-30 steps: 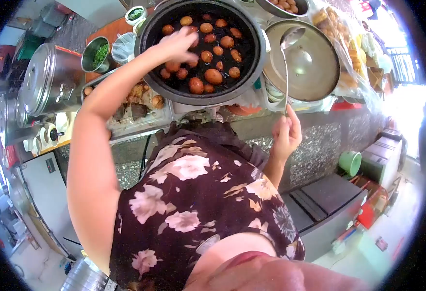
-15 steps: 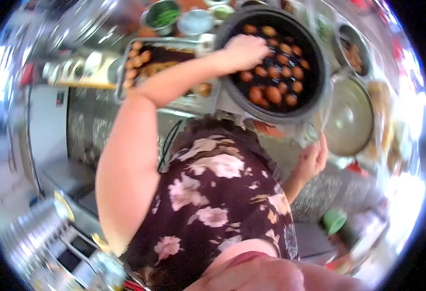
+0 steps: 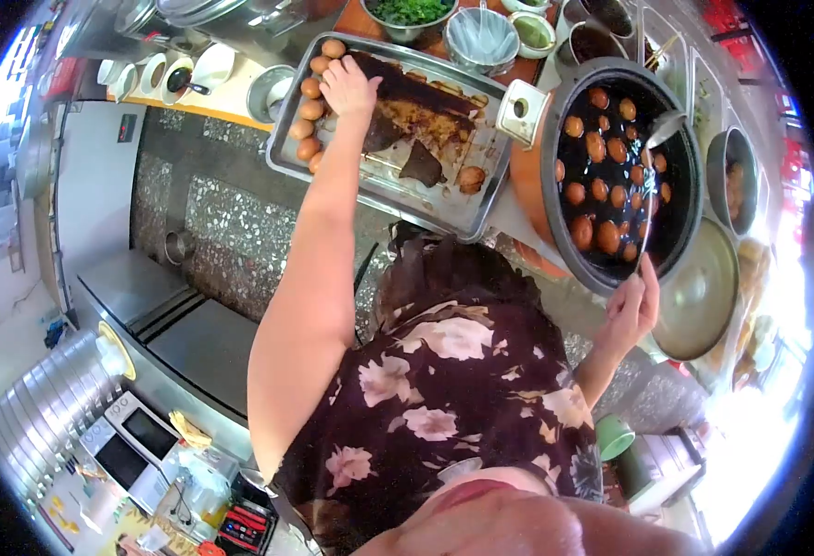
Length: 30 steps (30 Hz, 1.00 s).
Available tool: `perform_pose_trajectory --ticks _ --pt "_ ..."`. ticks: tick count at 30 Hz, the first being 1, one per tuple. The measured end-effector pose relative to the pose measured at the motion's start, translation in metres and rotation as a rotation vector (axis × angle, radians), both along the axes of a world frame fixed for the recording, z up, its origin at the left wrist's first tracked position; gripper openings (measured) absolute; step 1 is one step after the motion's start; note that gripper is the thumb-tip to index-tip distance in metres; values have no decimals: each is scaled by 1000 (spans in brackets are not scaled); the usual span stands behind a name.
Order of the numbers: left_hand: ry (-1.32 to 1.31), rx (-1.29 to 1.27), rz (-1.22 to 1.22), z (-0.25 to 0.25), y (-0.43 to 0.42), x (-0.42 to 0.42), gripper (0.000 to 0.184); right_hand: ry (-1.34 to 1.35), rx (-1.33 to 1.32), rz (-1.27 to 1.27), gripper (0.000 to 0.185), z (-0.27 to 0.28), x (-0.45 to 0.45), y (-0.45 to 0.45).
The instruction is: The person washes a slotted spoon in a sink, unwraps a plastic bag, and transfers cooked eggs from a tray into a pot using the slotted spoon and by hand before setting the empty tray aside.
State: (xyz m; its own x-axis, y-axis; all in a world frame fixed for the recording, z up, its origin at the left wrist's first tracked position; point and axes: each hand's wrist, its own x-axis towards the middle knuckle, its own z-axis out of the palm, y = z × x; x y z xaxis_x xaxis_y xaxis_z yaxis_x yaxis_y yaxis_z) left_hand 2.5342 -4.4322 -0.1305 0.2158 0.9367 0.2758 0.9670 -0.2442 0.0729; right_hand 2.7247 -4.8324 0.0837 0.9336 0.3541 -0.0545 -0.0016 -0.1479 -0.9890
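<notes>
My left hand [image 3: 348, 90] is over the left end of a metal tray [image 3: 282, 148], its fingers stretched out against a row of brown eggs [image 3: 310, 108]. No egg shows clearly gripped in it. Dark brown sauce and a torn dark piece [image 3: 422, 165] lie in the tray, with a single cracked-looking egg [image 3: 470, 180] towards its right end. To the right stands a large pot [image 3: 534, 181] of dark liquid with many brown eggs [image 3: 595, 145] floating in it. My right hand [image 3: 636, 301], at the pot's near rim, is closed round the thin handle of a ladle [image 3: 664, 130].
Behind the tray stand a bowl of chopped greens [image 3: 411, 11] and a bowl covered in plastic [image 3: 481, 39]. A round lid [image 3: 699, 296] lies right of the pot, near a smaller pot [image 3: 731, 181]. White bowls [image 3: 212, 67] line a shelf at the left.
My left hand has moved from over the pot leftwards to the eggs in the tray. The view has shifted left and sharpened. My right hand stays by the pot's near rim.
</notes>
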Motion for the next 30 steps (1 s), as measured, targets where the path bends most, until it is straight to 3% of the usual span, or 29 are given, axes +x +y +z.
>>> perform_pose_trajectory --ticks 1,4,8,10,11,14,16,18,20,21,23,24,26,27,30 --pt "98 -80 -6 -10 9 0 70 25 -28 12 31 0 -1 -1" --pt "285 -268 -78 -17 14 5 57 -22 -34 65 32 -4 1 -14" --pt "166 -278 -245 -21 -11 6 49 -10 -76 5 31 9 8 -32" --pt "-278 -343 -281 -3 -25 6 48 14 -68 -12 31 3 10 -43" --pt "-526 -403 -234 30 -42 17 50 -19 -85 8 31 -2 10 -48" --pt "-1021 -499 -529 108 -89 59 46 3 -47 14 31 -11 10 -55" --pt "-1358 -902 -684 168 -133 93 45 -2 6 19 31 -17 7 -55" --pt "-1382 -1067 -817 188 -157 124 47 -29 75 68 31 -27 2 -54" --pt "-1533 -1315 -856 177 -161 144 41 -102 -6 231 31 -22 -13 -32" --pt "-1522 -1324 -874 174 -162 149 41 -105 17 183 30 -24 -13 -31" --pt "-1712 -1595 -676 169 -165 160 36 -57 128 76 29 -32 -11 -36" --pt "-1724 -1609 -650 166 -170 165 31 2 231 -13 28 -34 -10 -38" --pt "-1743 -1809 -586 174 -177 172 35 -7 203 -26 27 -33 -8 -42" --pt "-1772 -1801 -376 164 -180 180 42 -1 129 65 27 -35 -4 -43" --pt "-1708 -1974 -366 179 -184 183 44 11 103 115 28 -37 -1 -47"
